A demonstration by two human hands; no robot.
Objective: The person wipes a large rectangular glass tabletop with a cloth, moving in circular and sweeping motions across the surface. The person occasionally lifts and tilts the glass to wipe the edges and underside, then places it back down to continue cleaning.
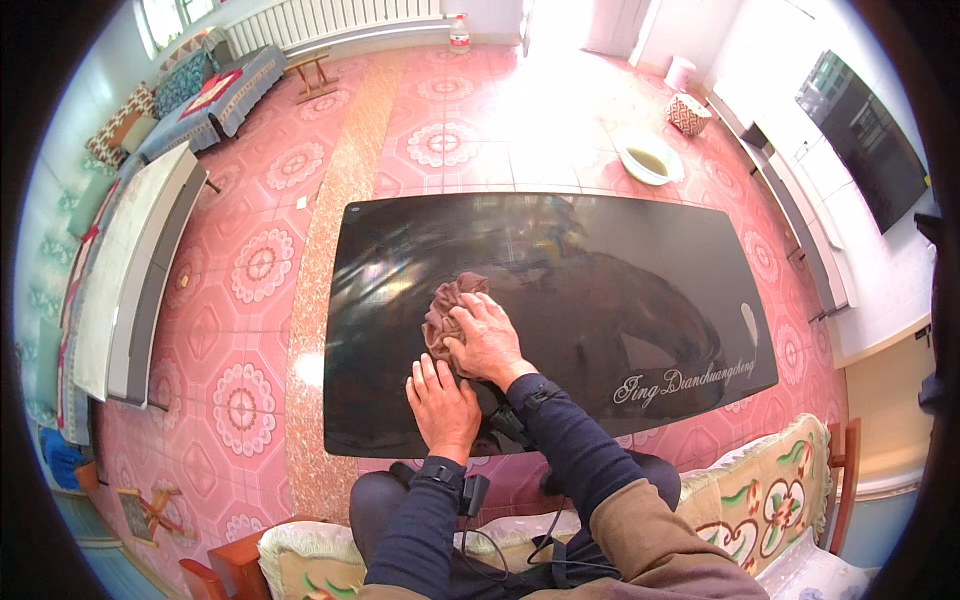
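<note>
A black glossy tabletop (540, 300) with decorative lettering at its near right lies in front of me. My right hand (486, 337) presses on a crumpled brown cloth (448, 311) on the left half of the tabletop, fingers curled over the cloth's right side. Just below it, my left hand (442, 409) rests flat on the glass, palm down with the fingers slightly apart, holding nothing. Its fingertips are close to the cloth's lower edge; whether they touch it I cannot tell. Wet-looking streaks and reflections show on the glass.
A basin (649, 161) of cloudy water stands on the tiled floor beyond the table, near a patterned stool (688, 115). A white-topped cabinet (127, 262) is at the left, a folding stool (150, 514) at lower left. The wooden seat with patterned covers (757, 487) is around me.
</note>
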